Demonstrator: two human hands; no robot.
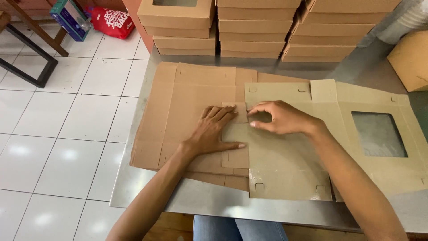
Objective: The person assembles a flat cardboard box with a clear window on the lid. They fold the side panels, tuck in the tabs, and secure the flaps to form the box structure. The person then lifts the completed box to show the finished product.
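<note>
Left hand [213,129] lay flat, palm down, pinning the unfolded cardboard box blank [285,160] at the middle of the metal table [147,187]. Right hand [278,118] pinched a small side flap [237,111] between fingertips, creasing it against that steadying palm.

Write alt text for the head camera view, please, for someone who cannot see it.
A person's left hand presses flat on an unfolded brown cardboard box blank while the right hand pinches a small flap, on a metal table. Stacks of folded boxes stand behind; white floor tiles lie left.
</note>
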